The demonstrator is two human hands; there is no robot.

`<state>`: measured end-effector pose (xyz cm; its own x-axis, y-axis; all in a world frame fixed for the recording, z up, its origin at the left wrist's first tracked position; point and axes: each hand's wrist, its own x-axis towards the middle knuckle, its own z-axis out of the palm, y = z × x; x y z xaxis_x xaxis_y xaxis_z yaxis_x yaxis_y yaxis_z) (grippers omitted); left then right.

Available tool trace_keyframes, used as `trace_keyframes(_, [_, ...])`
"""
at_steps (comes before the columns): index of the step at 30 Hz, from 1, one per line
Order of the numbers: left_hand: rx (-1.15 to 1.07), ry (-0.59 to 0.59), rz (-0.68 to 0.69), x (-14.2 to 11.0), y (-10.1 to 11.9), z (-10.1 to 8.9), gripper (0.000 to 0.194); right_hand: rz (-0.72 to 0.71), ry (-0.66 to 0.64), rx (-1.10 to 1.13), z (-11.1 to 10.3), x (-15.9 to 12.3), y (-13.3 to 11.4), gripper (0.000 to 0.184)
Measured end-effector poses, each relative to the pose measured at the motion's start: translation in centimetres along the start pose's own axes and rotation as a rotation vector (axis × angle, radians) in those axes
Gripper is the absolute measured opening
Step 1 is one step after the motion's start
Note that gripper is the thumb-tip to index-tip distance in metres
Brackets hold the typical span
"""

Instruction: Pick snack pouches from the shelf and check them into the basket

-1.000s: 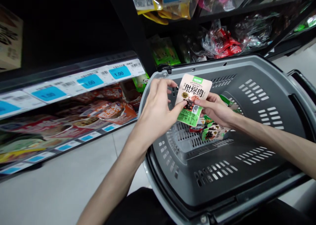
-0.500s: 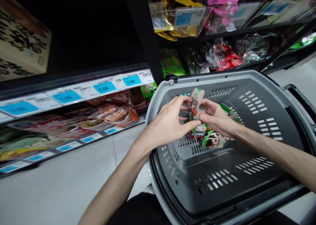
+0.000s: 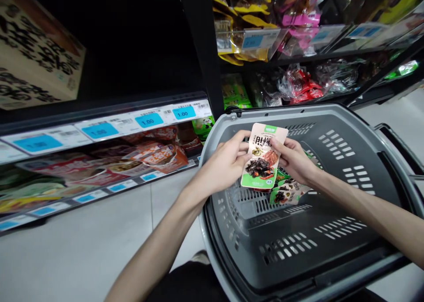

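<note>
Both my hands hold a small snack packet (image 3: 264, 160), pale pink with a green lower edge and a picture of dark food, its printed face turned up toward me. My left hand (image 3: 228, 162) pinches its left side, while my right hand (image 3: 296, 158) grips the right side with the thumb on top. The packet is above the inside of a grey shopping basket (image 3: 298, 249) with slotted walls. Beneath it, several similar snack packets (image 3: 287, 192) lie on the basket's bottom, partly hidden by the held packet and my right hand.
On the left, a black shelf carries price labels (image 3: 149, 120) and a beige printed box (image 3: 39, 50). Bagged snacks (image 3: 155, 156) fill the low shelf. Yellow bags (image 3: 245, 23) and red packets (image 3: 306, 87) sit on shelves behind the basket. Pale floor tiles (image 3: 99, 240) show at lower left.
The packet, seen narrow and nearly edge-on before, has been turned so its broad printed face shows. My hands have moved slightly apart on its two sides. The view has shifted a little.
</note>
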<state>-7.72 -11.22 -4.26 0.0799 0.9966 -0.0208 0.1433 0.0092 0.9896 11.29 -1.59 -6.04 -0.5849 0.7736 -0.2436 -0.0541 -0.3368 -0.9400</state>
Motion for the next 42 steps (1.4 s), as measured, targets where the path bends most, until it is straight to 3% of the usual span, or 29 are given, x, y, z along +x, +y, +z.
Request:
trace_keyframes(12, [0.043, 0.008, 0.023, 0.0, -0.2, 0.0, 0.043, 0.046, 0.0, 0.033, -0.1, 0.0, -0.3, 0.032])
trace_keyframes(17, [0.233, 0.107, -0.024, 0.0, 0.1, 0.4, 0.043, 0.105, 0.007, 0.035, -0.8, 0.2, -0.4, 0.033])
trace_keyframes(21, [0.375, 0.152, -0.064, 0.2, 0.6, 0.5, 0.041, 0.1, -0.036, -0.129, -1.5, 0.4, -0.8, 0.033])
trace_keyframes(24, [0.392, 0.192, -0.015, 0.2, 0.6, 0.6, 0.044, 0.141, -0.074, -0.205, -1.8, 0.7, -1.5, 0.034])
trace_keyframes(28, [0.297, 0.257, 0.037, 0.3, 0.6, 0.8, 0.04, 0.157, -0.026, -0.238, -1.4, 0.9, -2.9, 0.04])
trace_keyframes(33, [-0.14, 0.342, 0.087, 1.1, 0.8, 0.5, 0.04, -0.043, 0.006, -0.275, -0.1, 0.1, -6.3, 0.039])
trace_keyframes(36, [-0.353, 0.434, 0.067, 1.6, 0.6, 0.3, 0.048, -0.236, 0.008, -0.469, 0.9, -1.0, -9.8, 0.03])
trace_keyframes(40, [-0.246, 0.469, 0.109, 1.4, 0.5, 0.4, 0.054, -0.64, -0.027, -0.794, 3.0, -3.0, -14.9, 0.013])
trace_keyframes(42, [-0.154, 0.441, 0.123, 1.1, 0.5, 0.6, 0.055, -0.897, -0.022, -0.862, 4.8, -4.0, -17.0, 0.014])
